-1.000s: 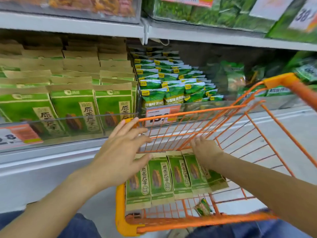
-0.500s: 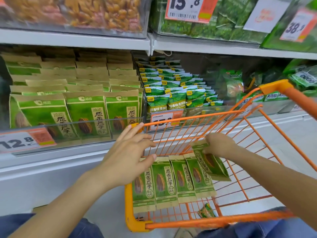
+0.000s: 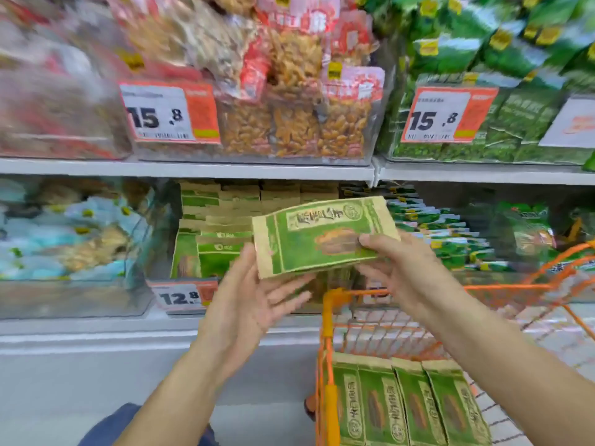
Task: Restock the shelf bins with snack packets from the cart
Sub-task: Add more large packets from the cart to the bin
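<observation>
Since half a second ago we have lifted one packet out of the cart and raised our view toward the shelves. Our right hand (image 3: 399, 265) pinches the green snack packet (image 3: 322, 235), thumb on its printed face, holding it sideways in the air just in front of the bin of matching packets (image 3: 206, 239). Our left hand (image 3: 248, 304) has left the cart rim and spreads wide, palm up, under the packet's lower left corner; whether it touches is blurred. That bin sits on the lower shelf, above the 12.8 price tag (image 3: 182, 297). Right of and below the bin, the orange cart (image 3: 328, 317) carries four more packets (image 3: 409, 407) in a row. To do this step well, we judge we should turn the packet upright, face forward, and slide it in behind the bin's clear front wall, left hand steadying it.
</observation>
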